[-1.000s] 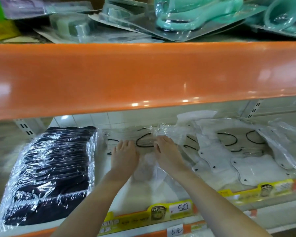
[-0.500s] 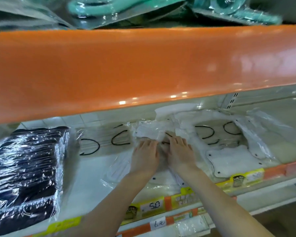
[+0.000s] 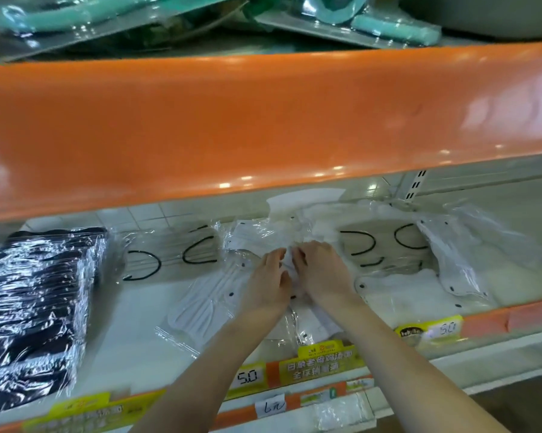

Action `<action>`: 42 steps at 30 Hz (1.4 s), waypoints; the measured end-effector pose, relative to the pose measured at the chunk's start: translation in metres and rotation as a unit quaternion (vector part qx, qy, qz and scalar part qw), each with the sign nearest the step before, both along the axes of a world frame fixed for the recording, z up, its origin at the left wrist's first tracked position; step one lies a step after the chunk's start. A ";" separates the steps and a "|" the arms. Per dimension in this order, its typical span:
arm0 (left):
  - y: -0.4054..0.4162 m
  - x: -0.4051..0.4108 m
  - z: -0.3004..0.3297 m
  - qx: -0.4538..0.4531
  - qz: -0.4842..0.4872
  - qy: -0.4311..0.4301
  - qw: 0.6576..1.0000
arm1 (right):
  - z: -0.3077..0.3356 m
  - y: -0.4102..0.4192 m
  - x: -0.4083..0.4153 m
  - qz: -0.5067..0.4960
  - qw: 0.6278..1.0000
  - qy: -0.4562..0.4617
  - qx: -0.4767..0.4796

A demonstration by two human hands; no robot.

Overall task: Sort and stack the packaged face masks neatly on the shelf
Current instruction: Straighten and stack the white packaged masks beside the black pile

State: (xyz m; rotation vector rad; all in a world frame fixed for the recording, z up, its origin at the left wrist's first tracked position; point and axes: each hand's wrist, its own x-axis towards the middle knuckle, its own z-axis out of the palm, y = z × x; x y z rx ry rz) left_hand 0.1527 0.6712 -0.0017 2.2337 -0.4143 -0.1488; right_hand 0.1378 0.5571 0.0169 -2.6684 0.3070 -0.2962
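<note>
Both hands reach under the orange shelf edge (image 3: 263, 126) to the middle of the white shelf (image 3: 132, 323). The left hand (image 3: 268, 284) and the right hand (image 3: 321, 275) lie side by side, palms down, on a heap of packaged white masks (image 3: 276, 235). Their fingers curl slightly, and the fingertips press into the crinkled clear wrap where the two hands meet; they seem to pinch the plastic there, though the glare and blur make that hard to confirm.

The white masks sit in thin, glossy, transparent bags. Each mask is pale and folded, with small dark dots at the corners and black ear loops showing through the film. One flat white pack (image 3: 204, 303) lies askew just left of the left wrist, its pleats visible. More loose white packs (image 3: 419, 285) are scattered at the centre right of the frame, overlapping and tilted. Behind the hands, clear packs with black loops (image 3: 169, 254) lie flat toward the back.

At the lower left of the frame a thick stack of black masks (image 3: 35, 310) rests in shiny wrap, well apart from the hands. Yellow price tags (image 3: 322, 360) line the shelf's front rail. On the upper shelf, teal items in clear packaging (image 3: 385, 23) lie at the top of the frame.
</note>
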 end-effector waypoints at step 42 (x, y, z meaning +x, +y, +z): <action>0.094 0.011 0.061 -0.230 0.076 0.136 0.961 | 0.022 0.013 0.008 0.244 0.921 -0.271 -0.135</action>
